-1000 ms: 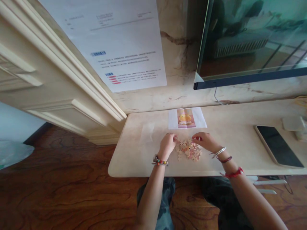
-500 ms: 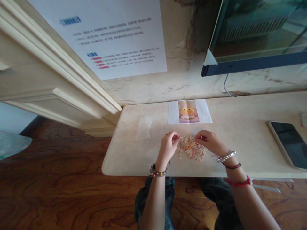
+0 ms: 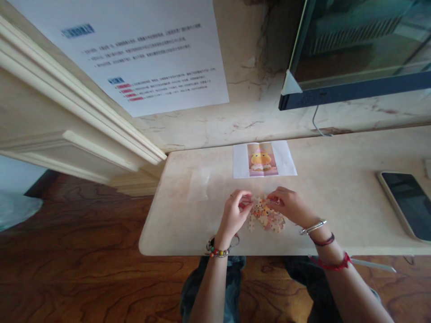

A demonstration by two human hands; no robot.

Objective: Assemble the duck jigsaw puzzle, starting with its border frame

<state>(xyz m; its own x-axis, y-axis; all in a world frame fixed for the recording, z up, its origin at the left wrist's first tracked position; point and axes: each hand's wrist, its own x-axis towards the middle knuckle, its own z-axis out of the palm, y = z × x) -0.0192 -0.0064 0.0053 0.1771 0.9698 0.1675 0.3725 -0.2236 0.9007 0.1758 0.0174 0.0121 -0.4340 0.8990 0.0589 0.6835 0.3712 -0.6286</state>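
A small heap of jigsaw puzzle pieces (image 3: 266, 219), pale with pink and orange parts, lies on the beige ledge (image 3: 175, 224). At the heap's upper left edge, my left hand (image 3: 236, 211) pinches a pale puzzle piece (image 3: 256, 201) between thumb and fingers. My right hand (image 3: 288, 204) is closed in a pinch at the upper right of the heap, its fingertips against the pieces; what they hold is hidden. Just behind the heap lies a creased paper sheet (image 3: 240, 161) with a printed picture (image 3: 261, 159) of a yellow character.
A phone-like dark device (image 3: 409, 202) lies at the right on the ledge. Left of my hands is a clear plastic bag or film (image 3: 200, 184). A screen (image 3: 360, 54) and a printed notice (image 3: 161, 63) are on the wall behind. My legs are under the front edge.
The camera view has shifted slightly. My right hand's fingertips have moved inward over the heap, closer to my left hand. Both hands stay at the pieces.
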